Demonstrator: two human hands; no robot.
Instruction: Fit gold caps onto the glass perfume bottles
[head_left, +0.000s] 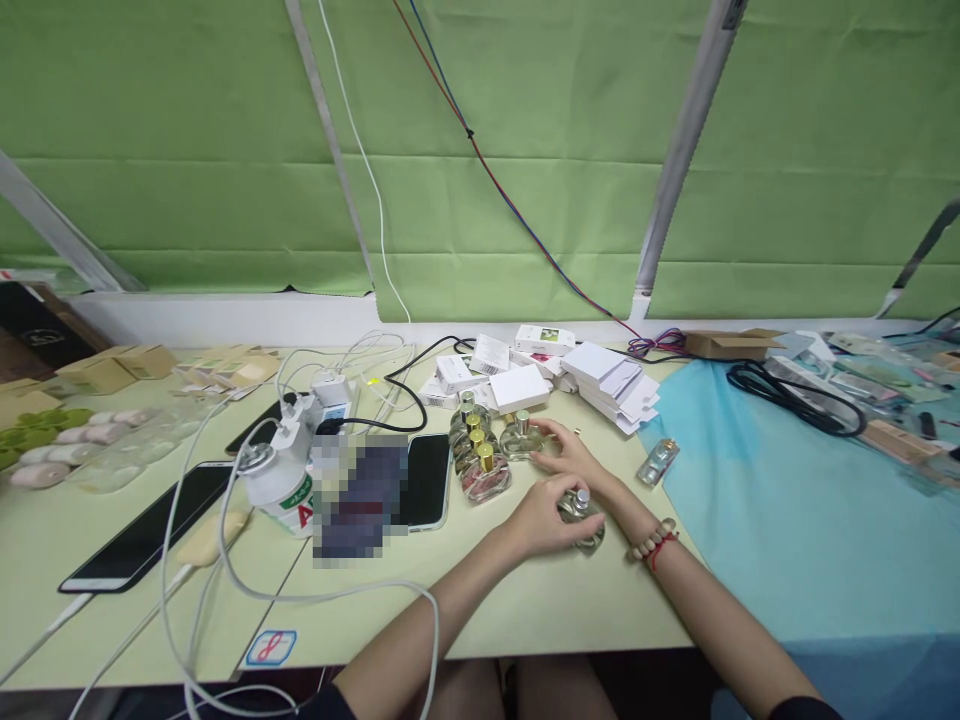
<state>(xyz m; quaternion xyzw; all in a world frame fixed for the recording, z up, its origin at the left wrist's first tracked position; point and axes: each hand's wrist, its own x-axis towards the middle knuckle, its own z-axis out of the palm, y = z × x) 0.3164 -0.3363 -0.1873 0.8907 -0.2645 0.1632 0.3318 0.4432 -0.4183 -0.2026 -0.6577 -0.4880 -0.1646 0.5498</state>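
Observation:
My left hand (546,517) is closed around a clear glass perfume bottle (591,535) with a silver collar, held low over the table. Farther forward, my right hand (571,453) has its thumb and fingers at the right side of another perfume bottle (519,440), which stands on the tabletop. Left of that bottle, several perfume bottles (485,478) stand close together in a row, most with gold caps and one at the back with a silver top. A small glass bottle (658,462) lies on its own to the right of my right forearm.
White cartons (519,387) are heaped behind the bottles, with flat cartons (611,385) stacked alongside. Phones (426,482), a white jar (277,490) and tangled cables (337,597) occupy the left. A blue cloth (750,520) covers the right side, with a black cable coil (795,395) on it.

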